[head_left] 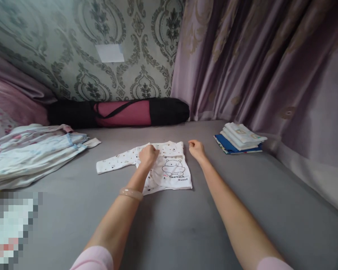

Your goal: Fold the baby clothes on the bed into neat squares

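The small white printed shirt lies on the grey sheet at the middle of the frame, with its animal print facing up. One sleeve extends toward the left; a dotted band of fabric lies across the top of the chest, above the print.

Left hand: closed into a loose fist, set on the upper part of the shirt. I cannot tell whether cloth is pinched beneath my fingers. Right hand: partly curled, just beside the shirt's upper right edge, with no cloth visible in it. I cannot tell whether its fingertips meet.

Handling notes, in my judgement:
1. Use my left hand as the anchor. Press lightly and straight down; a dragging knuckle would ruck the thin knit.
2. Keep the band level and parallel to the hem. Align its outer end with the side edge.
3. Move fabric by its edge, between thumb and fingertips. Avoid pulling from the centre of the print.
4. Flatten creases outward from the anchor, checking the curved lower edge, which could turn under.
5. Keep my forearms raised so that neither wrist catches the sleeve.
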